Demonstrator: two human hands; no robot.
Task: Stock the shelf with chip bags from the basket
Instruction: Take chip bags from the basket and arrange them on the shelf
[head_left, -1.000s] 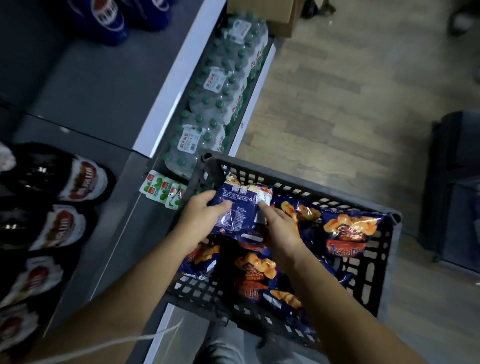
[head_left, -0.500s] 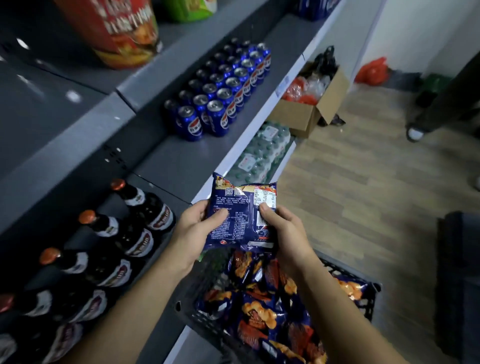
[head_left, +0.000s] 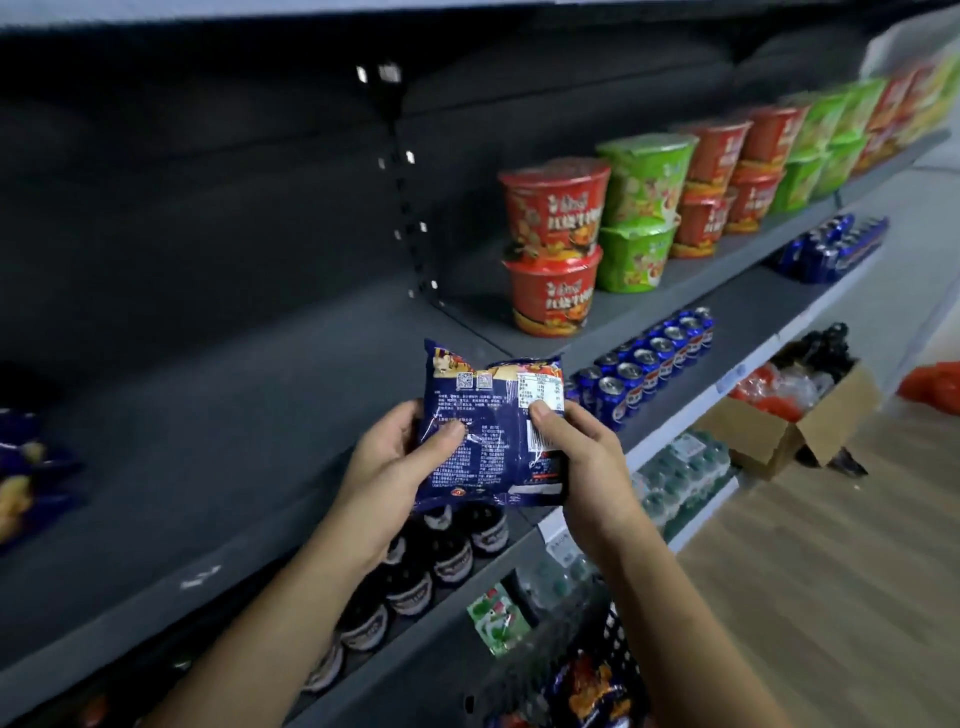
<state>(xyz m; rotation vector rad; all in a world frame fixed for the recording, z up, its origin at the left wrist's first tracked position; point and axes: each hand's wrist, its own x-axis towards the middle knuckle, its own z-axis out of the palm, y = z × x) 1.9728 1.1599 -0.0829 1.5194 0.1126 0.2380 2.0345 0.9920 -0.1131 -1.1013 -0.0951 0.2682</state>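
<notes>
A dark blue chip bag (head_left: 493, 415) is held upright, back side toward me, in front of the grey shelf (head_left: 218, 457). My left hand (head_left: 400, 457) grips its left edge with the thumb across the print. My right hand (head_left: 582, 457) grips its right edge, thumb on the white label. The dark plastic basket (head_left: 550, 644) sits low at the bottom right with several more blue chip bags (head_left: 592, 691) inside. Another blue chip bag (head_left: 26, 467) lies blurred on the shelf at the far left.
Red and green noodle cups (head_left: 556, 244) are stacked on the same shelf to the right. Blue cans (head_left: 644, 364) fill the shelf below, dark bottles (head_left: 415, 587) stand under the bag, and water bottle packs (head_left: 680, 473) sit lower. An open cardboard box (head_left: 789, 426) rests on the wooden floor.
Both hands lifted the chip bag out of the basket and up to the level of the grey shelf. The view swung up from the basket to the shelves.
</notes>
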